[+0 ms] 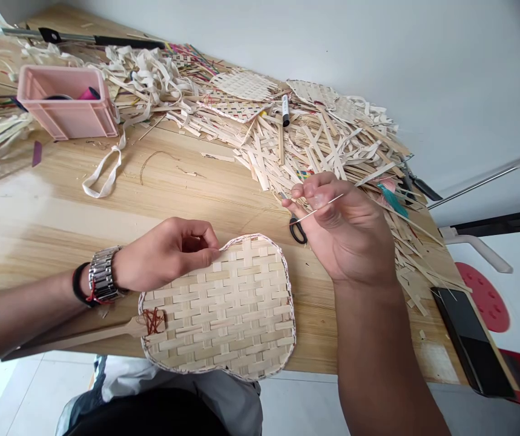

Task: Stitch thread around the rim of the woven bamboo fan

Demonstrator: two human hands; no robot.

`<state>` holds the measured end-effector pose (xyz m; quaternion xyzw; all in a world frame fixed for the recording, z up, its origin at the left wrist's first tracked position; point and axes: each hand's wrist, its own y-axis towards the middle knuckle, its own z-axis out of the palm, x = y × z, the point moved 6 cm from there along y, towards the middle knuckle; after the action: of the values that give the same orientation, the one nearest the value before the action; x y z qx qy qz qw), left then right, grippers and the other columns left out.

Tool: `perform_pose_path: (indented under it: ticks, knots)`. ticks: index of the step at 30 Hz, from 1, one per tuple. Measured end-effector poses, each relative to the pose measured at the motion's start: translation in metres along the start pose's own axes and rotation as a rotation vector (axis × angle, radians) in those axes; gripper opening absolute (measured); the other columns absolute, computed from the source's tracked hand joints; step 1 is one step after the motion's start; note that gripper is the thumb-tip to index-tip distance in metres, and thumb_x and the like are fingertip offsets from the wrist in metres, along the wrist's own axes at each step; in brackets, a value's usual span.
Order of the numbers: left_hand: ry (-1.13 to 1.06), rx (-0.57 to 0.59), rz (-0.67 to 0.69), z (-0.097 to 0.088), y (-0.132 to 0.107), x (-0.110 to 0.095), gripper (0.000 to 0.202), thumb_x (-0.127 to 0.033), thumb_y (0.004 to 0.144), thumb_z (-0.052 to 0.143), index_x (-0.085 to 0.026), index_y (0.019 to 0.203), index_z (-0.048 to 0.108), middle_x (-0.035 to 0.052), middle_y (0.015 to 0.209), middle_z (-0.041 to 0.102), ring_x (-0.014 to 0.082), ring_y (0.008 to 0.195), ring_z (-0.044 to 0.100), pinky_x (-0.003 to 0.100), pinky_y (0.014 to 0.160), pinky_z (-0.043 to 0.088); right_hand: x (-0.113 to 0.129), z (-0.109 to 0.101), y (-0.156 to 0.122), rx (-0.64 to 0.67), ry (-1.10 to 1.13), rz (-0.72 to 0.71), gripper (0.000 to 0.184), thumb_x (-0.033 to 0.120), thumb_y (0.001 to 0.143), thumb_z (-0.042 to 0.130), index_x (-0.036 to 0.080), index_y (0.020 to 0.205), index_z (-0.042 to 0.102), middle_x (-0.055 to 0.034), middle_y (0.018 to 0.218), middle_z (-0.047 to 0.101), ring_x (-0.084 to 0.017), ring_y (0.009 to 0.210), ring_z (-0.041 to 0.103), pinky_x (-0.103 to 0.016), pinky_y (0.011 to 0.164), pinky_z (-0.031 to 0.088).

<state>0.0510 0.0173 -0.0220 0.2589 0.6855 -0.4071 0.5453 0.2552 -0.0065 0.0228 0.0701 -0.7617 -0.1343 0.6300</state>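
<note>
Fan [223, 303], one, pale woven strips, rounded and lobed outline, braided rim; lies at the near edge of the table [187, 191], centre, its near rim jutting past the edge. Handle [100, 334], flat wood, running to the left, bound to the fan by red thread [153, 321]. Left hand [169, 254], thumb and fingers pinching the far left rim of the fan; wrist bears a metal watch [103, 274] and a black band [78, 284]. Right hand [350, 233], raised to the right of the fan, thumb and fingertips pinching a needle [306, 215], thin and pale, held aslant and apart from the fan; whether threaded cannot be told. Scissors [298, 231], black grips, just beyond the fan, partly behind the right hand. Strips [264, 145], a large loose heap, far centre to right; upon it woven panels [241, 85] and a marker [286, 114], white and black. Tassel [393, 200], teal, right end of the heap. Box [75, 118], pink plastic, far left, open-topped. Ribbon [103, 175], white, looped, nearer than the box. Phone [468, 345], black, near right corner.
</note>
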Motion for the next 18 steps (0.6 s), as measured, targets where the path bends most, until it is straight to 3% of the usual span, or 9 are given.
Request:
perform_pose_path:
  ticks: [5, 9, 12, 15, 18]
  knots:
    - [0.014, -0.002, -0.001, -0.001, 0.000, -0.001, 0.022, -0.031, 0.091, 0.059, -0.013, 0.079, 0.057, -0.0018, 0.067, 0.054, 0.0072, 0.056, 0.042, 0.017, 0.049, 0.033, 0.007, -0.011, 0.001, -0.038, 0.116, 0.023, 0.034, 0.053, 0.079, 0.069, 0.027, 0.074, 0.049, -0.0022, 0.094, 0.041, -0.022, 0.098, 0.051, -0.045, 0.088, 0.048]
    - [0.021, -0.014, -0.005, -0.001, 0.000, -0.001, 0.021, -0.031, 0.090, 0.059, -0.014, 0.080, 0.057, -0.0019, 0.066, 0.053, 0.0072, 0.055, 0.041, 0.017, 0.047, 0.032, 0.014, -0.031, 0.002, -0.138, 0.117, 0.028, 0.037, 0.056, 0.077, 0.072, 0.027, 0.072, 0.050, 0.0000, 0.082, 0.036, -0.014, 0.067, 0.043, -0.036, 0.069, 0.050]
    - [0.010, -0.022, 0.002, -0.002, 0.000, -0.001, 0.021, -0.031, 0.090, 0.060, -0.014, 0.078, 0.057, -0.0018, 0.066, 0.054, 0.0073, 0.054, 0.042, 0.018, 0.047, 0.032, 0.015, -0.052, 0.004, -0.243, 0.278, 0.022, 0.041, 0.043, 0.065, 0.087, 0.023, 0.064, 0.052, 0.0034, 0.075, 0.031, -0.006, 0.053, 0.031, -0.025, 0.052, 0.041]
    - [0.026, -0.070, -0.003, -0.008, 0.000, -0.002, 0.022, -0.034, 0.089, 0.061, -0.015, 0.079, 0.057, -0.0027, 0.063, 0.052, 0.0073, 0.051, 0.040, 0.018, 0.044, 0.029, 0.014, -0.078, 0.003, -0.345, 0.445, -0.009, 0.032, 0.028, 0.055, 0.093, 0.022, 0.064, 0.062, 0.0058, 0.072, 0.036, -0.002, 0.047, 0.025, -0.017, 0.043, 0.036]
    - [0.060, -0.133, 0.001, -0.016, 0.001, -0.002, 0.022, -0.035, 0.087, 0.064, -0.015, 0.080, 0.059, -0.0034, 0.061, 0.050, 0.0073, 0.050, 0.039, 0.018, 0.042, 0.027, 0.012, -0.106, -0.001, -0.476, 0.517, -0.067, 0.017, 0.020, 0.062, 0.086, 0.022, 0.066, 0.069, 0.0066, 0.072, 0.046, 0.002, 0.046, 0.031, -0.010, 0.037, 0.031]
